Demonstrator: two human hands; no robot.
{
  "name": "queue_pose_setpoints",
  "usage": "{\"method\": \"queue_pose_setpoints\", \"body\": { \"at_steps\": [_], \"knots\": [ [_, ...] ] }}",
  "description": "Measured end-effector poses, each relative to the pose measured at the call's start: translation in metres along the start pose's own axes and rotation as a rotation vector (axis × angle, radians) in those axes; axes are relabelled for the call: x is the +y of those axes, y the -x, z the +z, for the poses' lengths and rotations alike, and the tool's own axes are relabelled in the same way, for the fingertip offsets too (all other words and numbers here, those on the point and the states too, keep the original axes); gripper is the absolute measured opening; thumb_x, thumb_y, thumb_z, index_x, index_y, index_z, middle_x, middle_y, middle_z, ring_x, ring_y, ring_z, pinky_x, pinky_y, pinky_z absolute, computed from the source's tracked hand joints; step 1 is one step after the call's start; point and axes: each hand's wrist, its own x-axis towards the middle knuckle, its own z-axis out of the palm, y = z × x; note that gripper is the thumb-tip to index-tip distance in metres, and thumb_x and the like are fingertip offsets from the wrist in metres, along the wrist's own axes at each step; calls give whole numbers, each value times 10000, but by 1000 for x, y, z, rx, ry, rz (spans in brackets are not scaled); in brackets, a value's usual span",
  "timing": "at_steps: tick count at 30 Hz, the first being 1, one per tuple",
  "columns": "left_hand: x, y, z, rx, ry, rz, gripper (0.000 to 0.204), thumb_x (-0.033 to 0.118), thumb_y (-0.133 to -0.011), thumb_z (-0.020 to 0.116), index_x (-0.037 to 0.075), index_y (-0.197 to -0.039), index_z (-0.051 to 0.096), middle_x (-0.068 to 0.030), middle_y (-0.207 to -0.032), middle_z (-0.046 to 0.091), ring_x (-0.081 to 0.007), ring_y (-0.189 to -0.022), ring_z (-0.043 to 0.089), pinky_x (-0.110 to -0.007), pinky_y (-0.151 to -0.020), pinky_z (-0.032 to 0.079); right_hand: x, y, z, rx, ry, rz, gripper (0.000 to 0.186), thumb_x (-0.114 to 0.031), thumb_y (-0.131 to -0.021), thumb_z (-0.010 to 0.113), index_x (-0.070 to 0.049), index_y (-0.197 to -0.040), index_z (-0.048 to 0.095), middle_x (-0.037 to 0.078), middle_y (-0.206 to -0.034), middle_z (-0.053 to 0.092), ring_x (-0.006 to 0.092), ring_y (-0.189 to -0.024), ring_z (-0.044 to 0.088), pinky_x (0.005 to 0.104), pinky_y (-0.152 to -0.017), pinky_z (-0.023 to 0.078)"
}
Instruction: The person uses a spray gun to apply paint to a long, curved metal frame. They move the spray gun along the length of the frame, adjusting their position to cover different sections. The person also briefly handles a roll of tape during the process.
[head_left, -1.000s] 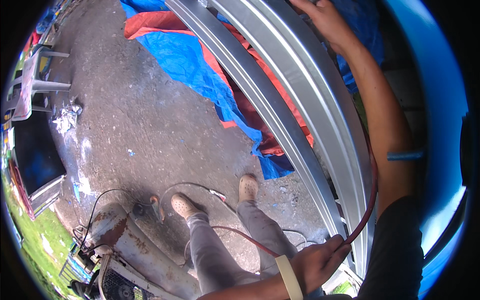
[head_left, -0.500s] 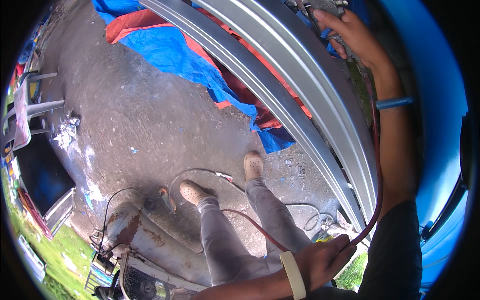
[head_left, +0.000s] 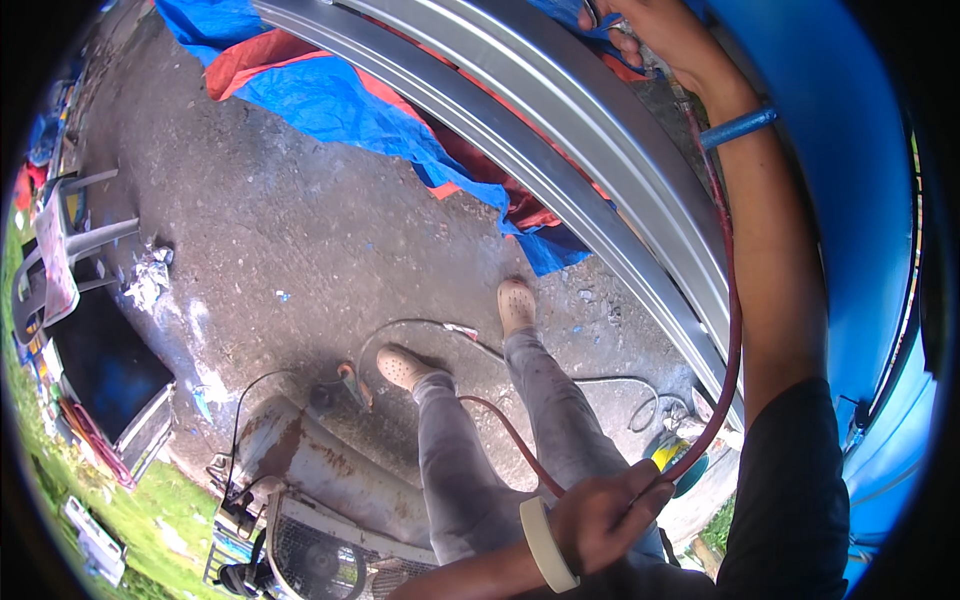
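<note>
My left hand (head_left: 605, 518), at the lower middle, is closed around a red air hose (head_left: 736, 300). From there the hose curves up along my right forearm toward my right hand (head_left: 665, 42) at the top edge. My right hand is closed on a metal tool that looks like a spray gun (head_left: 590, 14); most of it is cut off by the picture's edge. Beside that hand run two long silver metal profiles (head_left: 570, 115), ribbed lengthwise. Under them lies a blue and orange tarp (head_left: 330, 108), crumpled along its edge.
A rusty white air compressor tank (head_left: 330, 465) stands at lower left, near my feet. A dark cable (head_left: 620, 380) loops over the ground. A plastic chair (head_left: 70, 235) is at the far left. A large blue surface (head_left: 870, 250) rises close on the right.
My right hand has moved up and left along the profiles, partly out of the picture. My left hand, still on the hose, has shifted slightly left and down. The view has also shifted.
</note>
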Motion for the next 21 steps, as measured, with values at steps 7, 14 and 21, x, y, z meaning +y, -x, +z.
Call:
{"method": "queue_pose_setpoints", "body": {
  "at_steps": [7,14,21],
  "knots": [
    [-6,16,8,-15,-49,34,236,232,-1098,571,18,-1008,617,-172,-710,586,-350,-628,613,-429,-592,454,6,40,-14,47,9,82,277,-308,-1066,678,-38,-1116,642,69,-663,633,98,-420,509,290,-349,390],
    [-12,47,18,-117,-120,-42,221,220,-1092,585,21,-999,611,-176,-706,621,-371,-620,631,-449,-588,452,34,115,-51,164,179,273,317,-319,-1043,713,-12,-1085,646,67,-665,619,131,-437,512,329,-377,396],
    [-34,63,58,-132,-161,-158,221,219,-1075,607,13,-996,624,-196,-718,637,-383,-624,641,-451,-585,454,54,185,-79,70,504,361,564,-571,-1046,611,-15,-1069,708,97,-788,728,99,-431,516,239,-429,436]
  ]
}}
